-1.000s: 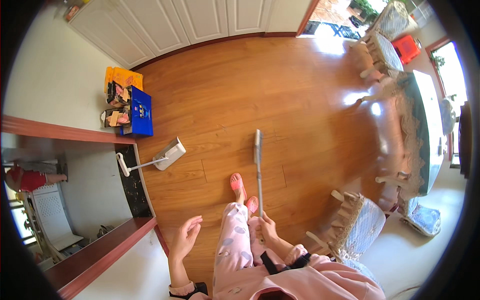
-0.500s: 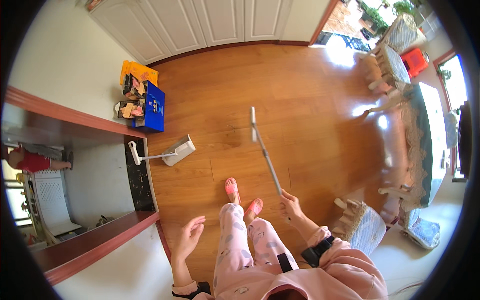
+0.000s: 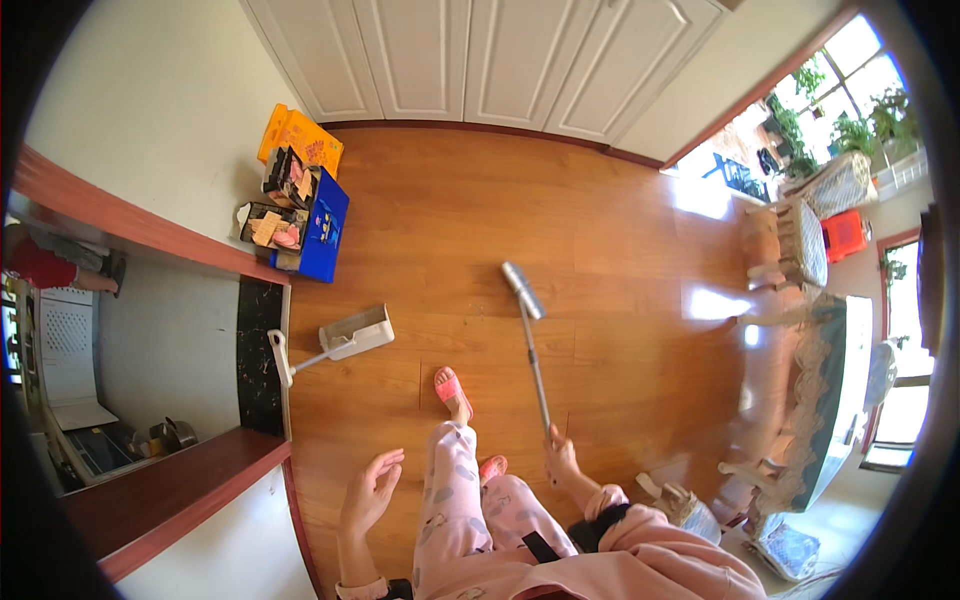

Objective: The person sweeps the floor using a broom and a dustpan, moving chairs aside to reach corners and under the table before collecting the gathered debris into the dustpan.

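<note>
My right hand is wrapped round the upper end of a long grey broom handle. The handle reaches away from me to a narrow pale broom head low over the wooden floor; whether it touches the boards I cannot tell. My left hand hangs free at the left of my legs, fingers stretched out, holding nothing. Ahead and to the left, a white dustpan rests on the floor, its long handle slanting toward the dark stone threshold.
A blue box, a yellow crate and black containers stand by the left wall. White cabinets line the far side. At right are a cloth-covered table and several chairs. Beyond the left opening stands another person.
The broom head has come nearer and turned, its broad side now slanting down to the right. My left foot has stepped ahead of the right one. The whole view has shifted slightly.
</note>
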{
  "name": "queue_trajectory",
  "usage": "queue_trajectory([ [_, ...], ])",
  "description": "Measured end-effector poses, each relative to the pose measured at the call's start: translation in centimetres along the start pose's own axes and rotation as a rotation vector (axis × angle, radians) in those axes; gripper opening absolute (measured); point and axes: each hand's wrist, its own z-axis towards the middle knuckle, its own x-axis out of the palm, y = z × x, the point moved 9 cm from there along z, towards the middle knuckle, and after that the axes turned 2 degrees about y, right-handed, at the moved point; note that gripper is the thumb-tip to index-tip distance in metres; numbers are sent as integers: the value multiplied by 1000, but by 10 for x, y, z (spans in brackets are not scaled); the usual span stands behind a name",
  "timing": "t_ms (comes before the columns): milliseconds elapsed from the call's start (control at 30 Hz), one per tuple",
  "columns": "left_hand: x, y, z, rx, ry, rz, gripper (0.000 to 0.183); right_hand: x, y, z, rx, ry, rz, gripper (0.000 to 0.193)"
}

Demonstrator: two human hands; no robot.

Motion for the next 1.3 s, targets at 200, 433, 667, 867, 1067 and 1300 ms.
queue_trajectory([
  [200,-43,-27,67,-61,-21,-4,30,-23,67,-17,144,198,446,29],
  [433,-142,-71,106,105,-597,480,40,-116,155,194,36,60,659,29],
  [667,-187,29,122,15,-754,340,85,-177,310,376,-256,-185,97,24],
  [867,-175,118,138,-97,-649,-148,97,-103,250,340,-357,-259,-61,32],
  [1067,-187,147,143,-154,-808,69,87,-63,131,178,-510,-8,-423,33],
  [1300,-209,155,172,-270,-968,193,37,-95,90,47,-252,304,-703,44],
])
